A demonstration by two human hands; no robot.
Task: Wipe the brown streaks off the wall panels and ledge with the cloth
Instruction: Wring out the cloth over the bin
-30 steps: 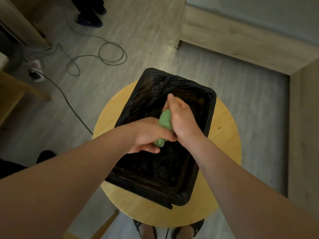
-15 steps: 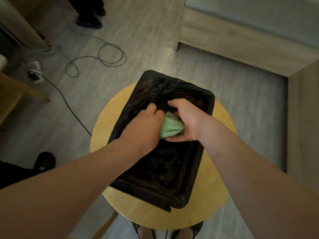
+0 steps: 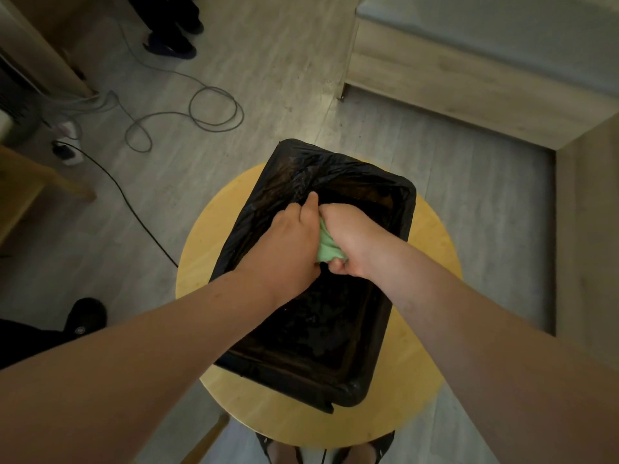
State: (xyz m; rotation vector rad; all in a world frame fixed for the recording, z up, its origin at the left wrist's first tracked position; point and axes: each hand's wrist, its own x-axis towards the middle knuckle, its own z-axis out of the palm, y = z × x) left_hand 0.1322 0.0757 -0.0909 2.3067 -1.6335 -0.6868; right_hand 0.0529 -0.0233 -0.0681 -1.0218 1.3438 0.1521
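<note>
A green cloth [image 3: 326, 247] is bunched between both my hands, only a small strip of it showing. My left hand [image 3: 289, 242] and my right hand [image 3: 351, 241] are pressed together and closed on it, over a rectangular basin lined with a black plastic bag [image 3: 392, 333]. The basin stands on a round yellow wooden stool [image 3: 432, 296]. A wooden panel [image 3: 589, 229] rises at the right edge, and a low wooden ledge [image 3: 452, 85] runs across the upper right. No brown streaks are discernible on them in this dim light.
Grey cables [image 3: 201, 112] coil on the floor at upper left, and a black cord [image 3: 127, 202] runs toward the stool. Another person's dark shoes [image 3: 174, 45] stand at the top. A dark shoe [image 3: 85, 316] is at left. Wooden furniture [image 3: 20, 195] sits far left.
My hands have rotated around the cloth: first the right hand was on top with the cloth upright, then the hands turned, and now they press closer together, hiding most of it.
</note>
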